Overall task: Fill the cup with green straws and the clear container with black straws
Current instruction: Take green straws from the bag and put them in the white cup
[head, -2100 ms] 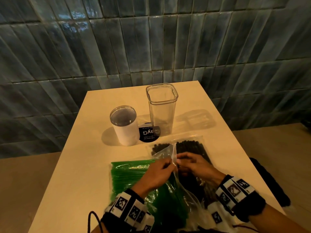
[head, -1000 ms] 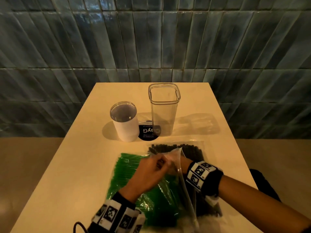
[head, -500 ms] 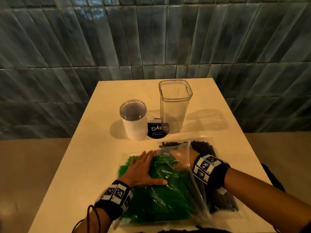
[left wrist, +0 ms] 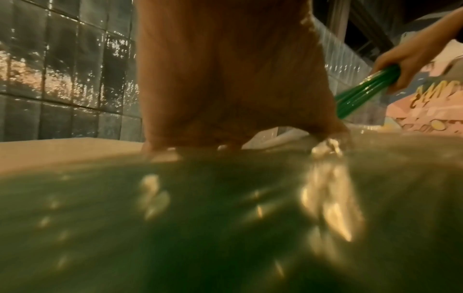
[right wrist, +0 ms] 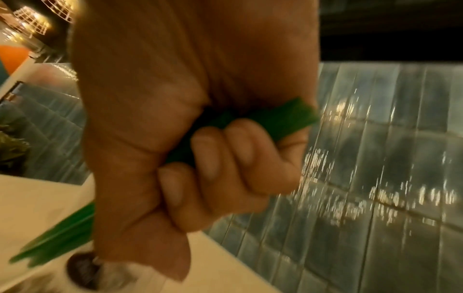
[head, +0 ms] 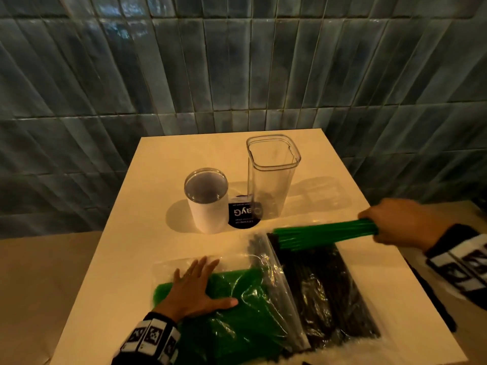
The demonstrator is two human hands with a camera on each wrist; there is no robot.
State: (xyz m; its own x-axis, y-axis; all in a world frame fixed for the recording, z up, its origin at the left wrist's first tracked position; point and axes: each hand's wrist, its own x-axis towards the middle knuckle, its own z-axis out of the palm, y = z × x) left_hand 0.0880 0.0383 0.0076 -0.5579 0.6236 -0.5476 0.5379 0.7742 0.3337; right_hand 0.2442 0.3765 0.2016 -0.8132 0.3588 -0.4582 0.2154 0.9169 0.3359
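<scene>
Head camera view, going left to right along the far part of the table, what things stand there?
White cup → black round sticker lying flat → clear container → right hand gripping a bunch of green straws.

Both hands are bare. The left hand (head: 196, 291) has a black band (head: 151, 338) around the wrist. The band has white squares on it with black blocky patterns inside. The right hand (head: 403, 225) has the same kind of black band (head: 463, 262) with white squares and black patterns, a bit blurry here. No rings or sleeves can be seen
</scene>
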